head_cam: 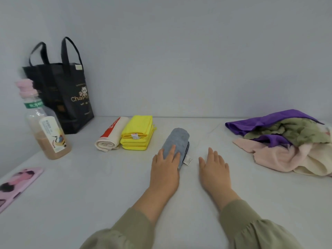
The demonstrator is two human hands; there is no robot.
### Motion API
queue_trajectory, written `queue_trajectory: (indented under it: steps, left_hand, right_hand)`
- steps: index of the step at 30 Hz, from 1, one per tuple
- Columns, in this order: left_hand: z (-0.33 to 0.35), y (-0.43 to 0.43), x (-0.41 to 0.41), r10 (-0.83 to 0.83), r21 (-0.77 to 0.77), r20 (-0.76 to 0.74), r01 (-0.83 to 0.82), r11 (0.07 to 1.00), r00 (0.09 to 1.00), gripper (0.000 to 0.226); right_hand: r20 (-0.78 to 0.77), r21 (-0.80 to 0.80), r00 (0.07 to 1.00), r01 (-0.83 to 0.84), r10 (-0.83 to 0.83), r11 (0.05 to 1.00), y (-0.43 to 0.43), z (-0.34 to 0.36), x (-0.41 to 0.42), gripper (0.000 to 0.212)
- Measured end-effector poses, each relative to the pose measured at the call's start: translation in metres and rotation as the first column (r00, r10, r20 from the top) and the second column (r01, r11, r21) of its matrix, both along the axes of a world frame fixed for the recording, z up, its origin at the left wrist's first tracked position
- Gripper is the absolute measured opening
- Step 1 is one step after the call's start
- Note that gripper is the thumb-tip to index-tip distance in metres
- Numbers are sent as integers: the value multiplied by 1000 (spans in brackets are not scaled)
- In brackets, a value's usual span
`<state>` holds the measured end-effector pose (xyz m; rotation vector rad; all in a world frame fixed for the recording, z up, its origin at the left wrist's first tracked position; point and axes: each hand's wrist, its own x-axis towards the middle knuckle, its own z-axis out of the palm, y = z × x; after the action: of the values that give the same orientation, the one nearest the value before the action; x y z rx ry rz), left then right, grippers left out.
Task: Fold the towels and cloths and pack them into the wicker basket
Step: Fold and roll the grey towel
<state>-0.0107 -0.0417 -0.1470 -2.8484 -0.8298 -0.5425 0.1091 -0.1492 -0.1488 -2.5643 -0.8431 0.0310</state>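
A folded grey-blue cloth (178, 141) lies in the middle of the white table, a small label at its near right corner. My left hand (165, 169) rests flat on its near end with straight fingers. My right hand (214, 168) lies flat on the bare table just to the right of it, touching no cloth. Further left sit a folded yellow cloth (138, 133) and, beside it, a folded cream cloth with a red stripe (111, 135). At the right edge lies a heap of unfolded cloths (287, 142) in purple, olive, pink and cream. No wicker basket is in view.
A black tote bag (62, 94) stands at the back left against the wall. In front of it stands a bottle of brown drink (46, 126) with a pink cap. A pink flat object (16, 184) lies at the table's left edge.
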Motion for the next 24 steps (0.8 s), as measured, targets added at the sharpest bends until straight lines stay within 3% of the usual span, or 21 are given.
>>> queue_trajectory:
  steps: [5, 16, 24]
  left_hand:
    - [3, 40, 42, 132, -119, 65, -124, 985, 989, 59]
    - [7, 81, 87, 352, -79, -46, -354, 932, 935, 66]
    - [7, 74, 72, 254, -68, 26, -252, 965, 967, 61]
  right_hand:
    - [69, -130, 998, -3, 12, 992, 18, -6, 13, 60]
    - [54, -239, 997, -37, 51, 970, 38, -3, 29, 58]
    - [73, -219, 996, -33, 50, 975, 39, -1, 29, 54]
